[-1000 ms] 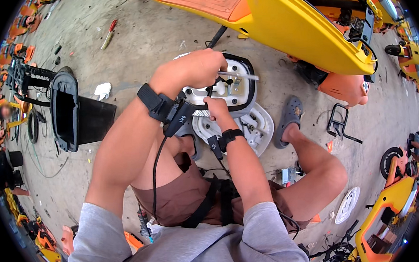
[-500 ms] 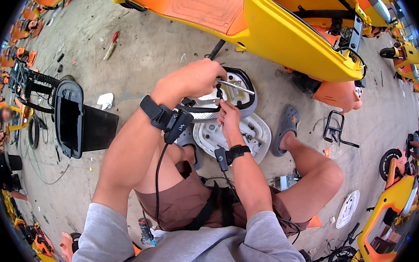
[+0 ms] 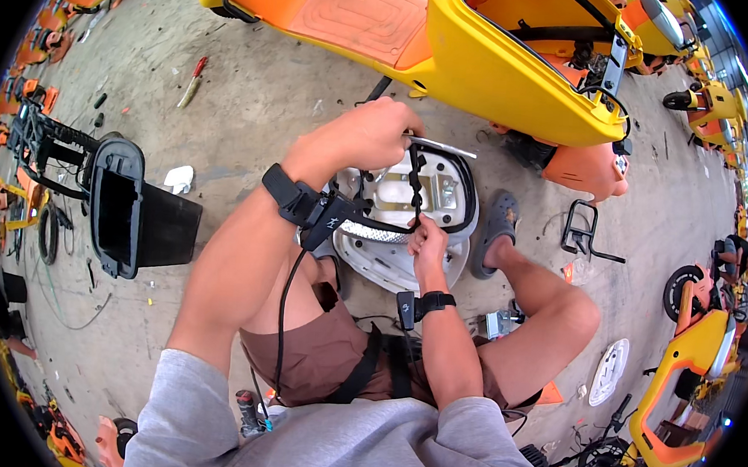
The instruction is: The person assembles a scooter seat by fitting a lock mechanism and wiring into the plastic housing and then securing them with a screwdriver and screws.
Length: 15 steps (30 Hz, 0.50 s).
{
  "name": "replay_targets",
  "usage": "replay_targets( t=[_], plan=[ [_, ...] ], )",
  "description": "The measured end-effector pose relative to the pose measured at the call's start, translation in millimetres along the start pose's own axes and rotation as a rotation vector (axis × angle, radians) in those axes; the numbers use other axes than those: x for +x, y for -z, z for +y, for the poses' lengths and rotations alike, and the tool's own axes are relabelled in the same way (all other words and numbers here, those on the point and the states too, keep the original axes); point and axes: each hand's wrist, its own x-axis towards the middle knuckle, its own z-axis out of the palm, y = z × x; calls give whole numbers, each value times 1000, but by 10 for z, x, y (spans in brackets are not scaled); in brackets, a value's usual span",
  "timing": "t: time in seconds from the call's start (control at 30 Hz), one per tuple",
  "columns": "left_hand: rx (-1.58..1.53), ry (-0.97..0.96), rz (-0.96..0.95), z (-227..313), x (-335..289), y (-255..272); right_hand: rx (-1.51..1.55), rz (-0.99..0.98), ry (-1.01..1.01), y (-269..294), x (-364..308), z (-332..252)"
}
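Note:
An upturned scooter seat [image 3: 387, 192], with a white underside, black edging and a silver textured side, lies on the floor between my legs. My left hand [image 3: 378, 133] is over its far edge, closed around a slim silver metal tool [image 3: 449, 147] whose exact kind I cannot tell. From below that hand a narrow black strip [image 3: 416, 178] runs across the underside toward me. My right hand [image 3: 427, 239], at the seat's near edge, pinches the strip's lower end. A second white seat base [image 3: 381, 264] lies beneath the seat.
An orange and yellow scooter body [image 3: 478, 64] stands just ahead. At left is a black bin-shaped compartment [image 3: 169, 227]; a red-handled tool [image 3: 193, 81] lies beyond it. To the right are a black metal bracket [image 3: 581, 232] and a white panel [image 3: 610, 372].
Both hands have moved apart, the left one slightly away from me and the right one nearer. More of the black strip and the seat's underside now shows between them.

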Motion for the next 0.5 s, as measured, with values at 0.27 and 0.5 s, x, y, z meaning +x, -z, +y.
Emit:
replay_targets(
  t=[0.27, 0.5],
  plan=[
    [-273, -29, -184, -48, -2, 19, -427, 22, -205, 300, 169, 361],
    [-425, 45, -199, -171, -34, -77, -1200, 141, 232, 301, 305, 153]
  ],
)
